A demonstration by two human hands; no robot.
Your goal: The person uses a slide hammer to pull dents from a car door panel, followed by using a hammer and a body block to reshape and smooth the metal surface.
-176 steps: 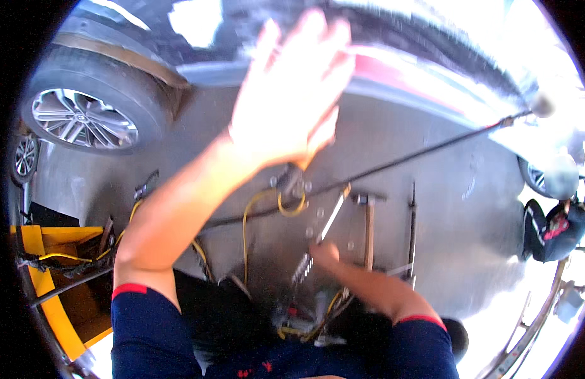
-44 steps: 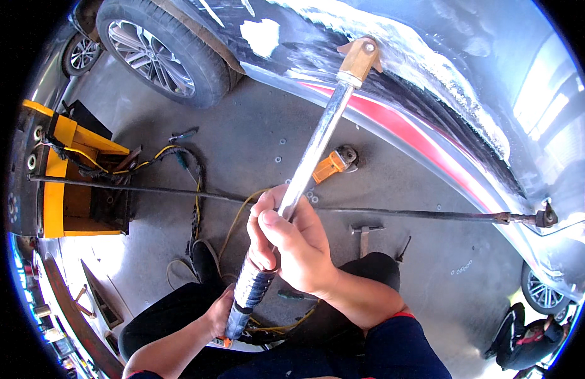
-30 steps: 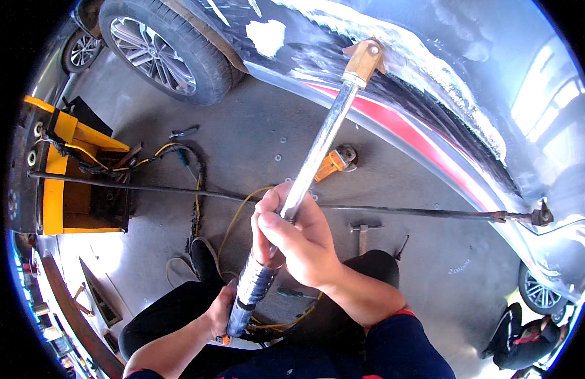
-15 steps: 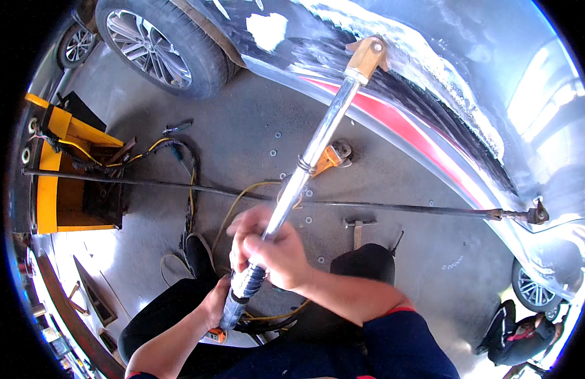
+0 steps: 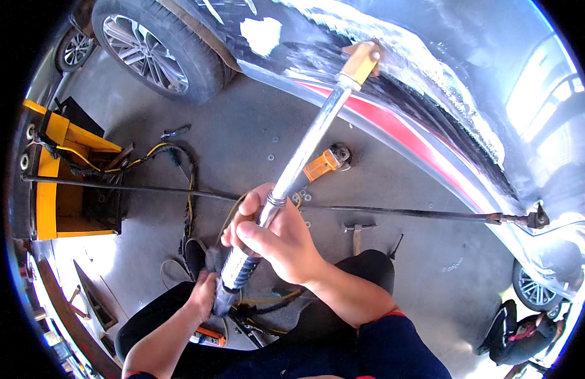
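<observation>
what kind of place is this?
Most likely a car body repair shop. A dark car with patchy, sanded-looking panels stands on a concrete floor, a yellow equipment cart trails cables, and both hands, right hand and left hand, grip a long metal pulling tool set against the bodywork.

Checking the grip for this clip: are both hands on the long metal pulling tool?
Yes, the right hand wraps the shaft of the metal pulling tool mid-length, and the left hand grips its dark lower end.

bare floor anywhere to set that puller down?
Bare concrete between the front tyre, the orange grinder and the long rod; also right of the hammer, below the rod. Crowded: cables beside the yellow cart and under the left hand.
</observation>
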